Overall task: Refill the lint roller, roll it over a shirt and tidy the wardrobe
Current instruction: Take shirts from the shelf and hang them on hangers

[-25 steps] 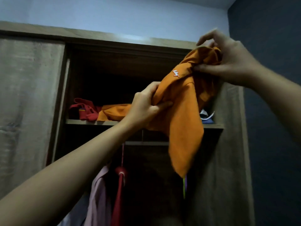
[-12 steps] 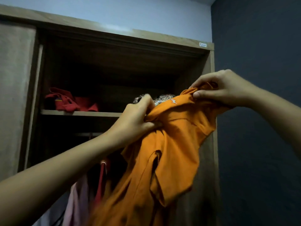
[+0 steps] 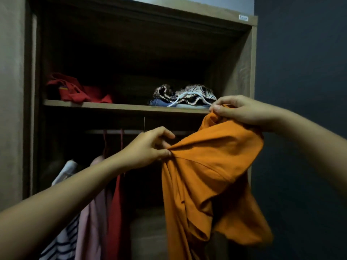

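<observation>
Your left hand (image 3: 150, 147) is closed in a pinch on a bunched fold of the orange shirt (image 3: 212, 175), thumb and fingers drawn together at the cloth's left edge. Your right hand (image 3: 242, 111) sits higher and further right, its fingers clamped on another gathered bit of the same shirt, probably near the collar. Between your two grips the fabric stretches on a slant, rising from left hand to right, and the rest of it hangs down below both hands in loose folds, so its long axis runs downward from your grips

The shirt is entirely in the air, held in front of the open wardrobe (image 3: 234, 59). Just behind your right hand is the shelf (image 3: 120, 106), with a patterned pile of clothes (image 3: 184, 94) close to that hand and a red garment (image 3: 75, 89) well off beyond your left. Below your left forearm, garments hang from the rail (image 3: 112, 131). Your right hand is the one nearer the shelf
</observation>
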`<move>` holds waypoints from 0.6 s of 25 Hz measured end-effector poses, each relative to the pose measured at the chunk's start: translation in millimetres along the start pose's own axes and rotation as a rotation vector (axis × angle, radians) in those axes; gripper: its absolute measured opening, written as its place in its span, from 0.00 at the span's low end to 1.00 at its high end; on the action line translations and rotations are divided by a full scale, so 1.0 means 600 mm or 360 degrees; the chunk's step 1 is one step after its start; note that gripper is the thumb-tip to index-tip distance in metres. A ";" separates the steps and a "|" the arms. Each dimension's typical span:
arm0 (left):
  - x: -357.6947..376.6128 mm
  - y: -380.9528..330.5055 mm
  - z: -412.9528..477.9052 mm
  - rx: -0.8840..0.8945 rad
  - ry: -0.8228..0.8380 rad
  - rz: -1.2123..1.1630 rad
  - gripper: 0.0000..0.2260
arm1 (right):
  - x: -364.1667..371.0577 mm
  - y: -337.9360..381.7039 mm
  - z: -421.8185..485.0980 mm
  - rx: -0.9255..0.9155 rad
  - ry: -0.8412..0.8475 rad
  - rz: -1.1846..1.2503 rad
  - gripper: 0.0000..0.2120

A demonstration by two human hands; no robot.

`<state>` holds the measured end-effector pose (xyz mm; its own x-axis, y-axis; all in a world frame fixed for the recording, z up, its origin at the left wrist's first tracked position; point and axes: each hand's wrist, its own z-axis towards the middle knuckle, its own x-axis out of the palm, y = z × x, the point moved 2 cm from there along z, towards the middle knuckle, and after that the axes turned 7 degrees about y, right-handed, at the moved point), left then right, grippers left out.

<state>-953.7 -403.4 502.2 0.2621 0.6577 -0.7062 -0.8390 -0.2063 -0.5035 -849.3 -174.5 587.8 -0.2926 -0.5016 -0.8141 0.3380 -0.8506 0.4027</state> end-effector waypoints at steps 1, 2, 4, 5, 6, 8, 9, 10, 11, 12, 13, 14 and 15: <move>0.008 0.004 -0.006 0.0007 -0.0003 -0.0071 0.19 | 0.011 -0.002 0.000 0.0061 0.0008 0.0215 0.09; 0.018 0.004 -0.013 0.0045 -0.0068 -0.0099 0.19 | 0.022 -0.005 0.003 0.0114 -0.0020 0.0336 0.09; 0.042 -0.017 -0.031 0.0165 -0.0326 -0.0135 0.15 | 0.043 0.000 0.011 0.0225 -0.0070 0.0478 0.11; 0.056 -0.034 -0.042 0.0219 -0.0442 -0.0161 0.14 | 0.052 0.005 0.017 0.0275 -0.0079 0.0585 0.11; 0.072 -0.053 -0.053 0.0253 -0.0507 -0.0215 0.16 | 0.060 0.011 0.023 0.0324 -0.0085 0.0742 0.12; 0.109 -0.081 -0.073 0.0260 -0.0485 -0.0308 0.22 | 0.072 0.026 0.034 0.0411 -0.0147 0.1205 0.13; 0.130 -0.092 -0.077 0.0246 -0.0455 -0.0283 0.26 | 0.078 0.033 0.039 0.0433 -0.0218 0.1401 0.14; 0.150 -0.098 -0.077 0.0220 -0.0430 -0.0234 0.29 | 0.085 0.038 0.043 0.0458 -0.0285 0.1517 0.14; 0.168 -0.101 -0.073 0.0183 -0.0437 -0.0207 0.32 | 0.095 0.043 0.046 0.0485 -0.0316 0.1590 0.14; 0.179 -0.099 -0.066 0.0133 -0.0504 -0.0203 0.33 | 0.104 0.048 0.048 0.0506 -0.0304 0.1629 0.13; 0.182 -0.094 -0.057 0.0084 -0.0625 -0.0216 0.33 | 0.109 0.051 0.047 0.0518 -0.0279 0.1665 0.13; 0.179 -0.081 -0.048 0.0044 -0.0751 -0.0240 0.32 | 0.111 0.051 0.046 0.0523 -0.0235 0.1655 0.12; 0.171 -0.066 -0.038 0.0007 -0.0819 -0.0297 0.32 | 0.111 0.050 0.044 0.0519 -0.0187 0.1620 0.11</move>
<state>-882.5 -344.3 438.3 0.1402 0.9527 -0.2698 -0.8029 -0.0500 -0.5940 -881.9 -237.7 556.8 -0.0984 -0.9951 0.0051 0.2217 -0.0169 0.9750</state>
